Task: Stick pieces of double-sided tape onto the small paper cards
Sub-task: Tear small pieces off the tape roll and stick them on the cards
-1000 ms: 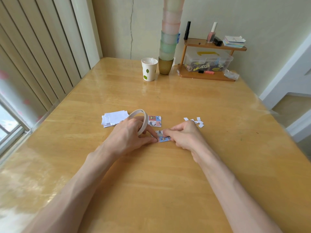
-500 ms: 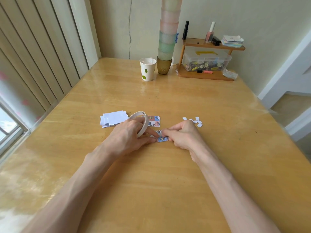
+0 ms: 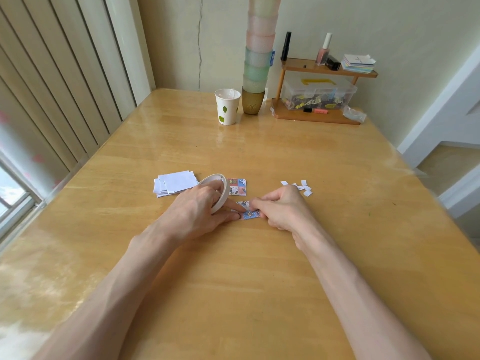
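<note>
Paper card [image 3: 248, 214]: printed, flat on table [image 3: 233, 281], mid-front, between both hands, which cover much of it. Left hand [image 3: 197, 211]: fingers curled through tape roll [image 3: 224, 195], forefinger tip pressing the card's left end. Right hand [image 3: 283, 209]: thumb and forefinger pinching the card's right end, other fingers tucked. Second card [image 3: 237, 187] just behind, beside the roll. White paper stack [image 3: 175, 183] left; white scraps [image 3: 301, 187] right, number unclear. Far edge: one paper cup [image 3: 227, 106], one cup tower [image 3: 257, 61], one shelf [image 3: 317, 116]. Printed cards: two. Rolls: one.
</note>
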`<state>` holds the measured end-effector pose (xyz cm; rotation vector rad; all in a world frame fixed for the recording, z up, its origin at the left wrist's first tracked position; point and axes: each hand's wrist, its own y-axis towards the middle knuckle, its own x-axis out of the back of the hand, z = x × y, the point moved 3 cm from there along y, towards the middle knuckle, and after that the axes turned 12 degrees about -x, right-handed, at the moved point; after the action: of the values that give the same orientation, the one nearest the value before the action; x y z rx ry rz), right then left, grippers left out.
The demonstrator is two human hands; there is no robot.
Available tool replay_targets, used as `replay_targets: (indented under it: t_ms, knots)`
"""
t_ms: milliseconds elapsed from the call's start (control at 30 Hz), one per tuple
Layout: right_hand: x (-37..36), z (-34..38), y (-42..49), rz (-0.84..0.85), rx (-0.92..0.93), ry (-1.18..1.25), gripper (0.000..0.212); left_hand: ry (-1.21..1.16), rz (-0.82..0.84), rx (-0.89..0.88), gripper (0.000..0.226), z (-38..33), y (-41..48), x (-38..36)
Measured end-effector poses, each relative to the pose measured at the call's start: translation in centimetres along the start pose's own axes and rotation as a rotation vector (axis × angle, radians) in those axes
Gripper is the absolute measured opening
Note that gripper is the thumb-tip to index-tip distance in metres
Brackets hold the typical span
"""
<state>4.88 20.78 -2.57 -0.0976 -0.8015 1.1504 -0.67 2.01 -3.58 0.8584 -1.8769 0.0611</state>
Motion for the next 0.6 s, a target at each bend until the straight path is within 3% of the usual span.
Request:
replay_targets:
  t_ms: [267,601]
  knots:
    - [0.93,-0.02,-0.08,-0.064,0.060,-0.059,0.024,0.009,0.010,-0.013,0.020,0.04,0.07,-0.05]
    - [1.07,0.13,-0.19,-0.049,0.121,0.014,0.019,-0.011,-0.007,-0.019,0.017,0.11,-0.02,-0.06]
